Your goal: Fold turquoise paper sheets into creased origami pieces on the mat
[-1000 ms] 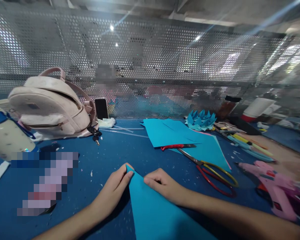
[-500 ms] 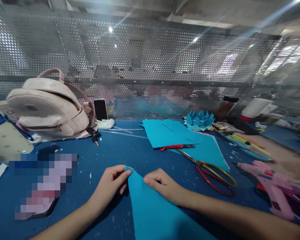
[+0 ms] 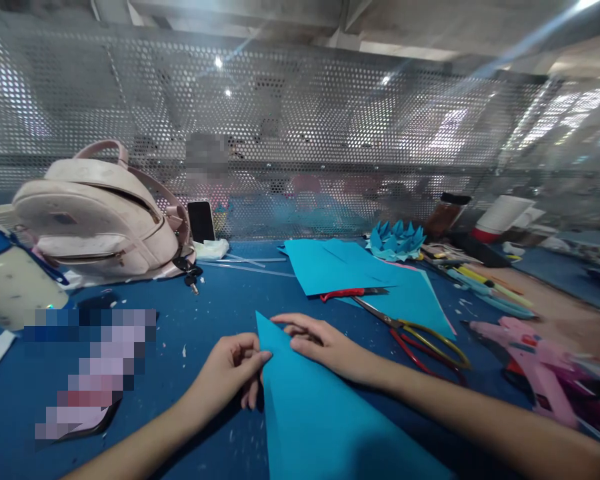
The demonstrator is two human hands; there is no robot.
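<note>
A large blue sheet of paper (image 3: 320,413), narrowing to a point at its far end, stands between my hands and runs off the bottom of the view. My left hand (image 3: 240,367) pinches its left edge just below the tip, thumb on top. Along the right edge, my right hand (image 3: 325,343) holds the paper between thumb and fingers, with the index finger reaching toward the tip. Past my right hand lie scissors (image 3: 400,325) with red and yellow handles. More blue sheets (image 3: 345,263) lie farther back, beside a red-handled cutter or knife (image 3: 347,293).
A pale backpack (image 3: 100,220), keys (image 3: 191,273) and an upright phone (image 3: 201,221) are at back left. A blue folded-paper piece (image 3: 395,240) stands behind the sheets. The pink glue gun (image 3: 530,360) lies right. A perforated metal screen (image 3: 300,133) borders the table.
My left hand has slid slightly down the left edge, baring the pointed tip. The right hand's fingers have uncurled and stretched forward. The view has shifted slightly.
</note>
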